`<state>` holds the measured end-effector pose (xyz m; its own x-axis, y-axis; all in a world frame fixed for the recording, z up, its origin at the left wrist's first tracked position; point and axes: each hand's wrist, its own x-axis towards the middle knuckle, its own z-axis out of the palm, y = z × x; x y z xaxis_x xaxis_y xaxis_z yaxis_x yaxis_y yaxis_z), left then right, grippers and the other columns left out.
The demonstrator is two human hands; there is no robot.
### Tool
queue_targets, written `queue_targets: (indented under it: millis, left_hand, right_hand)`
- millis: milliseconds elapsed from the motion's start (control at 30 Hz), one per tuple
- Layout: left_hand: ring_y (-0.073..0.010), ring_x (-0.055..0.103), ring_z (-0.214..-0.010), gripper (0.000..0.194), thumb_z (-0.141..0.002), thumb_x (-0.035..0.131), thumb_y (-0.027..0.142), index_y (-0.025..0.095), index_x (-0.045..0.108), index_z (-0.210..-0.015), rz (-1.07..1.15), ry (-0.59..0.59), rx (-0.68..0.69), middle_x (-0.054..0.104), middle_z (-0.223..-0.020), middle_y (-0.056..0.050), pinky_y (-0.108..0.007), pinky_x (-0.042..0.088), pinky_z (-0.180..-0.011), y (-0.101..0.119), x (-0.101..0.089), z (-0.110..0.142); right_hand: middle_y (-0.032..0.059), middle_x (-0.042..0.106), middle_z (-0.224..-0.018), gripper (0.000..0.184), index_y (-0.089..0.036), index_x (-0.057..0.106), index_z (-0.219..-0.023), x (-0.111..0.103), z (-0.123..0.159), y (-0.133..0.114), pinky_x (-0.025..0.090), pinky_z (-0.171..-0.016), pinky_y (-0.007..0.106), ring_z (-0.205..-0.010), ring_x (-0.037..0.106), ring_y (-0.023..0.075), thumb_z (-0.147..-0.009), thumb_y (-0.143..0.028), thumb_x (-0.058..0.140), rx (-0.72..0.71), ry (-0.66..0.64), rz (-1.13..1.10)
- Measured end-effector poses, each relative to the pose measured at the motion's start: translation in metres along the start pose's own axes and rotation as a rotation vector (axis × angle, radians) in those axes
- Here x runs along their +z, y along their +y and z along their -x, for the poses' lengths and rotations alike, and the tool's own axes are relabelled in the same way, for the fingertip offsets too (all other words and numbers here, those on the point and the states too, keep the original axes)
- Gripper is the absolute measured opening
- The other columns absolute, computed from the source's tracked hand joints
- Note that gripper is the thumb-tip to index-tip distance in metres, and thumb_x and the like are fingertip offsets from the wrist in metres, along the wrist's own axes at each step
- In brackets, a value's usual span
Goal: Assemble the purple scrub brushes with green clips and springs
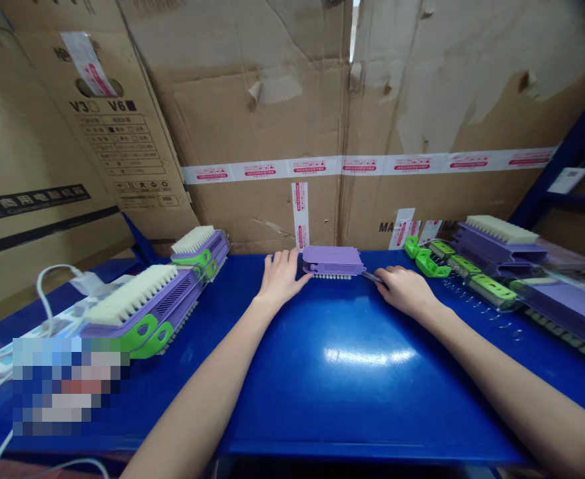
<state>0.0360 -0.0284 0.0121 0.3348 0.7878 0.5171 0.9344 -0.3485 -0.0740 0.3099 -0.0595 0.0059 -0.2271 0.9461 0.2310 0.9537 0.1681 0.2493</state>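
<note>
A purple brush head (332,259) lies bristles down at the far middle of the blue table, its slotted side facing me. My left hand (279,276) holds it by the left end, the thumb near the lower edge and the fingers behind. In my right hand (404,287) is a thin grey metal tool (372,276), pinched between thumb and fingers. The tool's tip meets the right end of the brush head. Its exact kind is hidden by my fingers.
Purple brushes with green ends (145,309) are stacked at the left, near white cables (47,293). At the right lie loose green end pieces (429,263), small metal springs (476,307) and more purple brush heads (502,249). Cardboard (272,120) walls off the back.
</note>
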Motion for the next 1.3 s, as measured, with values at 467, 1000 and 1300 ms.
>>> queue_targets:
  millis: [467,1000,1300]
  left_hand:
    - [-0.0293,0.055,-0.098,0.019,-0.083,0.052,0.020,0.015,0.062,-0.098,-0.162,-0.328,0.064,0.064,-0.099,-0.014,-0.043,0.040,-0.080,-0.028,-0.016,-0.001]
    - [-0.0290,0.059,-0.095,0.014,-0.082,0.059,0.027,0.017,0.062,-0.090,-0.079,-0.277,0.222,0.065,-0.093,-0.012,-0.040,0.045,-0.077,0.000,-0.019,0.000]
    - [-0.0266,0.066,-0.081,0.025,-0.082,0.054,0.040,0.017,0.064,-0.083,-0.044,-0.359,0.237,0.068,-0.083,-0.010,-0.035,0.046,-0.067,0.011,-0.031,0.002]
  right_hand:
    - [0.0101,0.064,-0.095,0.029,-0.016,0.060,-0.106,0.000,0.002,-0.005,0.039,-0.068,0.029,-0.089,0.059,0.0222,-0.090,-0.029,0.038,0.047,0.011,-0.040]
    - [0.0110,0.062,-0.104,0.033,-0.017,0.055,-0.117,0.009,-0.008,-0.007,0.039,-0.074,0.029,-0.097,0.056,0.0226,-0.087,-0.022,0.041,0.075,0.098,-0.127]
    - [0.0103,0.065,-0.099,0.033,-0.016,0.055,-0.116,0.003,-0.004,-0.009,0.038,-0.068,0.030,-0.091,0.060,0.0230,-0.088,-0.026,0.040,0.120,0.052,-0.141]
